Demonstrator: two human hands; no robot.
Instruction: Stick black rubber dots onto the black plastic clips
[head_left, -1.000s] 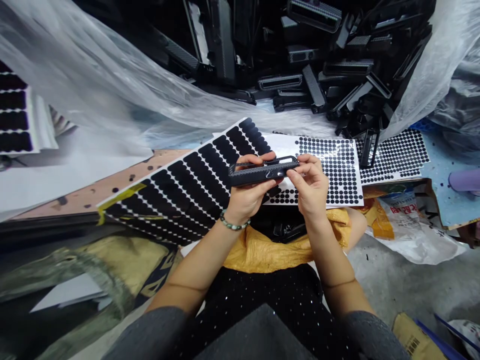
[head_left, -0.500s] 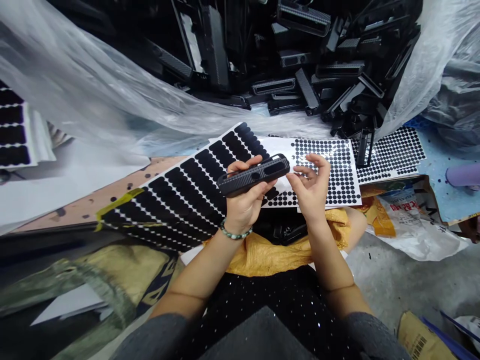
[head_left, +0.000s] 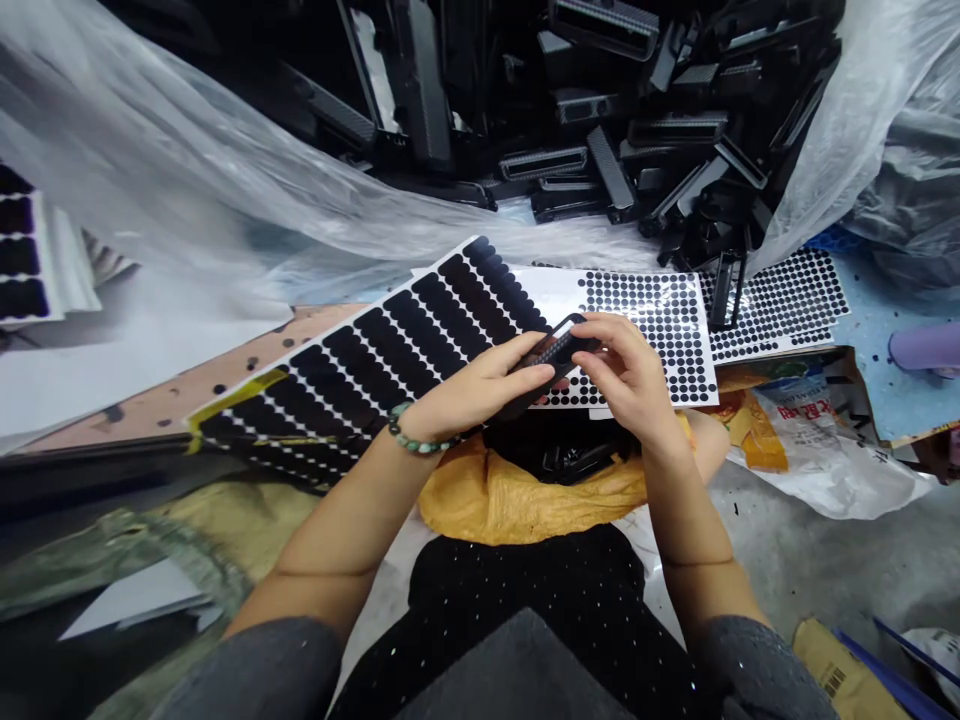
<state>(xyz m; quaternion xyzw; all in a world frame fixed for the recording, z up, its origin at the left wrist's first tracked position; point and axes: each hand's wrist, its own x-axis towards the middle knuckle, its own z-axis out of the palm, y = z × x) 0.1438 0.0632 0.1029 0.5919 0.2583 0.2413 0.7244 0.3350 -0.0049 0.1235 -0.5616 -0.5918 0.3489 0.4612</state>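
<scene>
Both hands meet over a black carbon-fibre-patterned plastic part [head_left: 551, 355], which is seen nearly end-on and is partly hidden by my fingers. My left hand [head_left: 480, 385], with a beaded bracelet on its wrist, cradles the part from below. My right hand [head_left: 626, 375] pinches its far end between thumb and fingers. Beneath the hands lie a large sheet of black oval stickers [head_left: 390, 355] and a white-backed sheet of small black round stickers [head_left: 645, 320].
A heap of similar black parts [head_left: 600, 120] lies at the back on clear plastic film [head_left: 187, 170]. Another dot sheet [head_left: 776, 305] lies to the right. A yellow woven sack [head_left: 517, 500] covers my lap, with black parts [head_left: 574, 462] on it. A printed bag [head_left: 825, 450] lies on the concrete floor.
My right hand has closed from spread fingers onto the part. The part has turned from showing its long patterned face to nearly end-on, and my left hand has rotated leftward.
</scene>
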